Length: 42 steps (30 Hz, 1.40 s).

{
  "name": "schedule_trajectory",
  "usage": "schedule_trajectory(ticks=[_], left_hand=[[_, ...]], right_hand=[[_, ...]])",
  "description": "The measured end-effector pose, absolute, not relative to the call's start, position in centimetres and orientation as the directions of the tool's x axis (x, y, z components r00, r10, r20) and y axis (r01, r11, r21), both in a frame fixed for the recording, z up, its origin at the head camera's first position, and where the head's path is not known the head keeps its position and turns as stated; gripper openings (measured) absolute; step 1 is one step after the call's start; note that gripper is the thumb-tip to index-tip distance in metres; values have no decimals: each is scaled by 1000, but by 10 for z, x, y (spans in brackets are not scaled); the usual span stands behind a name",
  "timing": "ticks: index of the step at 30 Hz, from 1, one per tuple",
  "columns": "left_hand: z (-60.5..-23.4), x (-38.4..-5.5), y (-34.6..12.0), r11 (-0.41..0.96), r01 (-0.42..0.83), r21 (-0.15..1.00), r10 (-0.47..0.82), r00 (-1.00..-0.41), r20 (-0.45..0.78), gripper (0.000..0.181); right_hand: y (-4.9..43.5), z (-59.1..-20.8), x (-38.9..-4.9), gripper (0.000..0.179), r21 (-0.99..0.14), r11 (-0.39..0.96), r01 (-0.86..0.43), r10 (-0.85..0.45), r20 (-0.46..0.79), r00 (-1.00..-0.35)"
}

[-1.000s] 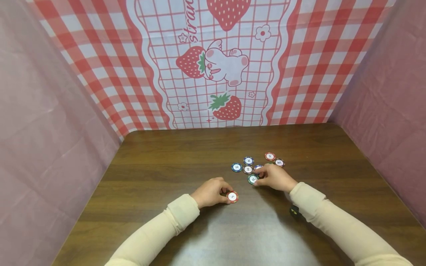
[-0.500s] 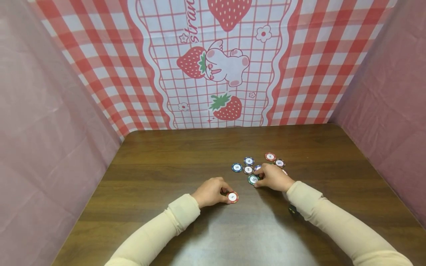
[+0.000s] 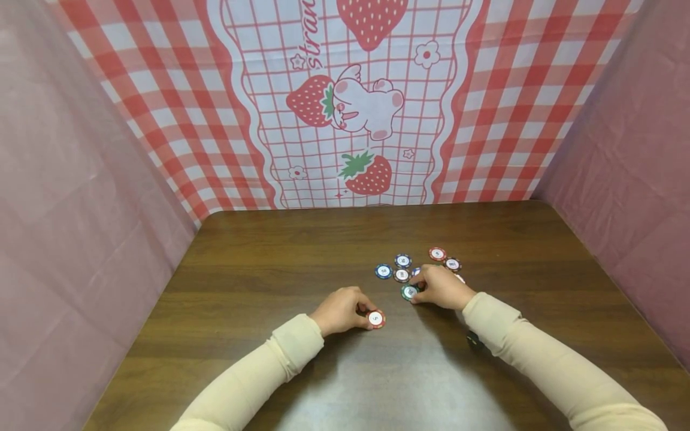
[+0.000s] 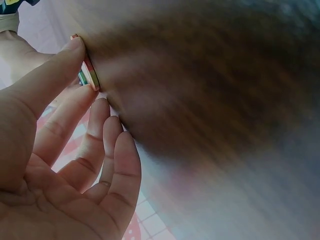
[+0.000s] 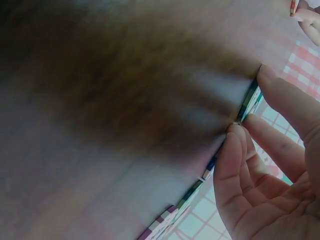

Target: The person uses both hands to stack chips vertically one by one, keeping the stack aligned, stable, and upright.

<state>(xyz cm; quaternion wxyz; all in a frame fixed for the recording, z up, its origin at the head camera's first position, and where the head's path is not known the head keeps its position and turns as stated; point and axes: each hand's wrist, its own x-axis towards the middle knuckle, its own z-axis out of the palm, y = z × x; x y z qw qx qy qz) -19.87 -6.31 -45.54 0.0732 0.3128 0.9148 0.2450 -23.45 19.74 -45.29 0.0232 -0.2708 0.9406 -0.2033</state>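
In the head view my left hand (image 3: 341,311) pinches a red-edged poker chip (image 3: 376,319) marked 5 between thumb and index finger, at the tabletop. The left wrist view shows that chip (image 4: 90,70) edge-on, the other fingers loosely extended. To the right and farther back, my right hand (image 3: 444,287) holds a green-edged poker chip (image 3: 409,292) by its rim. Its thumb and index finger sit at opposite edges of this chip (image 5: 250,100) in the right wrist view. The right hand partly hides a blue-edged chip (image 3: 417,272) behind it.
Two blue chips (image 3: 383,272) and a dark-edged chip (image 3: 401,275) lie just behind the green one. A red chip (image 3: 437,254) and another dark chip (image 3: 453,264) lie farther right. Fabric walls (image 3: 604,149) border the wooden table (image 3: 259,251).
My right hand has shifted very slightly left, uncovering part of a chip at its right side. My left hand and the red chip stay almost still.
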Motion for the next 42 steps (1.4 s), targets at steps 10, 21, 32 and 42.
schedule_trajectory(ticks=[10,21,32,42], left_hand=[[-456,-200,-64,690,526,498,598,-801,17,30],[-456,-199,-64,691,515,508,591,-807,14,32],[-456,-200,-63,693,512,508,587,-810,14,33],[-454,-199,-63,703,498,508,576,-817,4,31]], right_hand=[[199,-453,-234,25,-413,748,-519,-538,79,-839],[202,-456,-235,23,-456,710,-537,-559,99,-823],[207,-450,-234,30,-624,641,-447,-504,97,-858],[206,-448,-231,30,-692,605,-393,-448,113,-887]])
